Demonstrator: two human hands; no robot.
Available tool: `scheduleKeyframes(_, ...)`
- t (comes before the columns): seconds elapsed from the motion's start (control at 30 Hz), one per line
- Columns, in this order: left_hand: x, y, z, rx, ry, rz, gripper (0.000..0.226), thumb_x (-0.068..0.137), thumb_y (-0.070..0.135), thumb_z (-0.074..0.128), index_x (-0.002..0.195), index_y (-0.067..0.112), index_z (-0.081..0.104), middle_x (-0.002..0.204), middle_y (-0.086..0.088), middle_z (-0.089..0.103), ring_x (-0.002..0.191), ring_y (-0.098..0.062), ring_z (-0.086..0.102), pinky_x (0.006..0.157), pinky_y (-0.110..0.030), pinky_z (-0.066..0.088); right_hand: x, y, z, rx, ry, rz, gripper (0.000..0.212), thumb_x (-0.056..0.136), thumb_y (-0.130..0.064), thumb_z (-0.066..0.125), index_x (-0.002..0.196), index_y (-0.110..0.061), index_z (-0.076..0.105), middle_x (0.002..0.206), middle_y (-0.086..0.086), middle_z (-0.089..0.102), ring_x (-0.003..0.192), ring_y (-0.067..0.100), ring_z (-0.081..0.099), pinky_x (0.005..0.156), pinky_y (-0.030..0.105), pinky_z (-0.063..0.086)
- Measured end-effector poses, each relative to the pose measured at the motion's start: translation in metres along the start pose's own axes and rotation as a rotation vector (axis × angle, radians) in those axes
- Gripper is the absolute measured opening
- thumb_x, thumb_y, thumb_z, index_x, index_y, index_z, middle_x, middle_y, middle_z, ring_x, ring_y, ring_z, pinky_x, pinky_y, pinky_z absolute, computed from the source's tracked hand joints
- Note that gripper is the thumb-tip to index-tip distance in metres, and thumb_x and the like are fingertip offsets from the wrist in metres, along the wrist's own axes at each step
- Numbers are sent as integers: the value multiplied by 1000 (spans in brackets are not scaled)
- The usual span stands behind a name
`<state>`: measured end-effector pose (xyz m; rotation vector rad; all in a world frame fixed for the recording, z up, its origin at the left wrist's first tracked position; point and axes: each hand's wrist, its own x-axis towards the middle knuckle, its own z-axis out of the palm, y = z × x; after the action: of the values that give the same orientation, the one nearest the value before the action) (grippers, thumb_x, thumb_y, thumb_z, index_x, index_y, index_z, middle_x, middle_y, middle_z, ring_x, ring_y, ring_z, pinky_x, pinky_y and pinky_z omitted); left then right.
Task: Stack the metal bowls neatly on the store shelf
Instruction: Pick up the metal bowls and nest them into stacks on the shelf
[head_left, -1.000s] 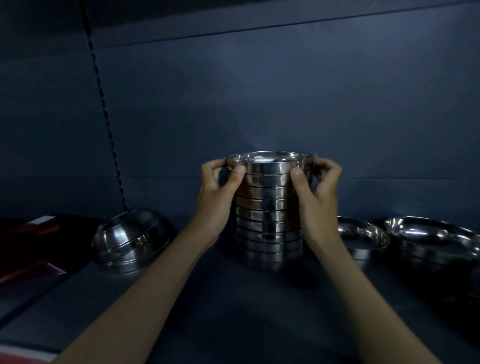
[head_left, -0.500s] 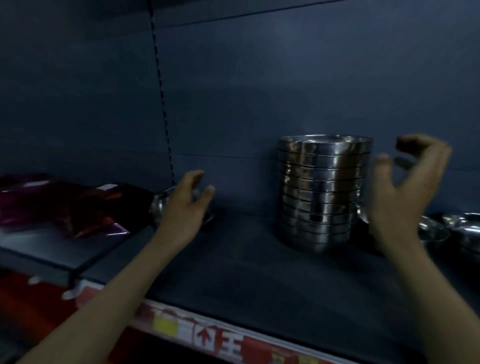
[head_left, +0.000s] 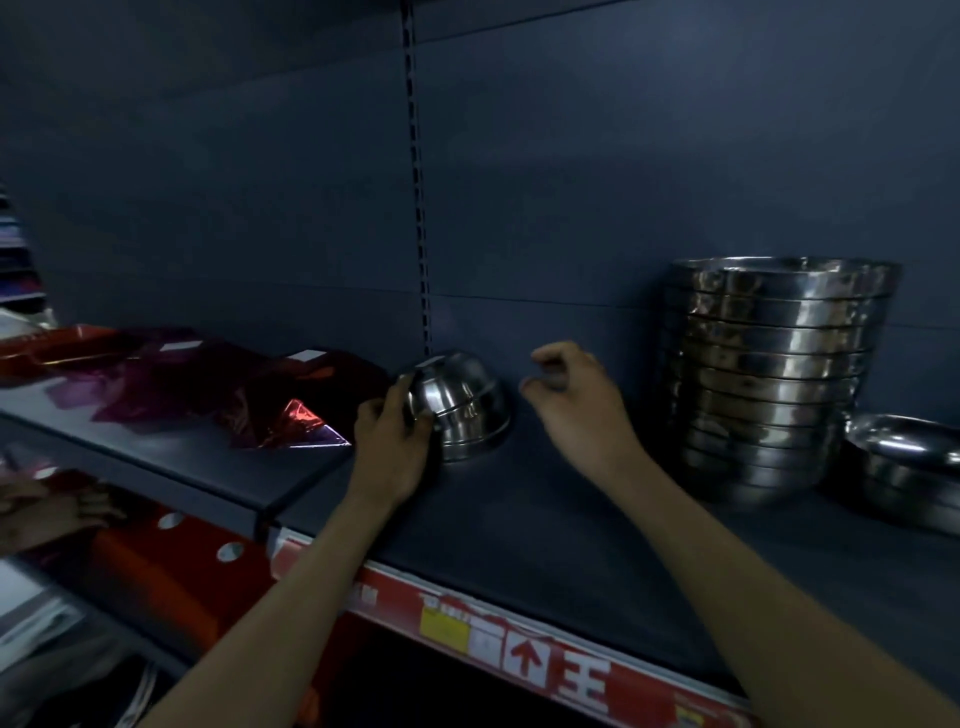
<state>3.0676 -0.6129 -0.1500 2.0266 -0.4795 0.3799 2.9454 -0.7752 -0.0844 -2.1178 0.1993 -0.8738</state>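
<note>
A tall stack of shiny metal bowls (head_left: 769, 374) stands upright on the dark shelf (head_left: 545, 525) at the right, with no hand on it. To its left, a small pile of upside-down metal bowls (head_left: 465, 405) rests near the back wall. My left hand (head_left: 392, 441) is against the left side of that pile, fingers curled around its edge. My right hand (head_left: 576, 410) hovers just right of the pile, fingers bent and apart, holding nothing.
More shallow metal bowls (head_left: 909, 467) sit at the far right behind the tall stack. Red and purple foil packages (head_left: 208, 389) lie on the neighbouring shelf at the left. A red price strip (head_left: 519, 654) runs along the shelf's front edge.
Both hands let go of the tall stack and moved left. My left hand has reached the upside-down bowls, and my right hand has come beside them. The view has swung left.
</note>
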Motion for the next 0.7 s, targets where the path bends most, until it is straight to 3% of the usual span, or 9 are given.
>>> scheduleKeyframes(0.1,-3,1,0,-21,-31,-17,56,96,26,56,149,32,35,139,-18,50,130,-34,44,110,-40,35,9,4,23,-44,-133,58,41,97,-28,57,136,-19,49,139,5,46,114,12,51,83,10,34)
scheduleKeyframes(0.2,-2,1,-3,-93,-31,-43,50,97,26,55,143,32,37,124,0,61,113,-22,57,96,-29,40,14,6,40,-3,-204,93,49,101,-31,51,147,-21,38,147,5,44,122,14,47,90,20,33)
scheduleKeyframes(0.27,1,1,-3,-146,-33,-90,48,98,26,54,143,29,37,112,8,57,104,-15,54,89,-22,34,16,12,49,61,-198,151,52,101,-29,51,150,-21,34,148,3,46,126,16,48,92,21,32)
scheduleKeyframes(0.37,2,-2,-3,-183,-6,-92,50,97,29,57,143,23,39,117,7,55,107,-12,51,92,-22,35,16,25,55,162,-217,221,52,100,-21,52,149,-24,36,132,-7,51,124,13,49,93,20,32)
scheduleKeyframes(0.47,3,-7,-4,-276,43,-138,45,94,30,60,136,21,47,126,-2,60,115,-18,57,103,-34,42,19,33,58,229,-230,246,46,100,-21,53,144,-27,42,127,-8,57,115,12,53,91,23,36)
scheduleKeyframes(0.57,3,-8,-4,-316,41,-150,39,95,26,61,132,17,53,123,-3,63,112,-18,59,97,-29,43,23,40,55,187,-174,267,38,100,-26,53,138,-24,48,124,-6,60,116,16,57,94,27,42)
scheduleKeyframes(0.7,6,-9,-1,-222,-23,-141,43,100,29,52,140,13,50,139,-8,56,129,-24,51,100,-24,34,24,48,52,137,-132,277,32,99,-28,54,130,-20,54,129,4,64,120,22,59,105,38,44)
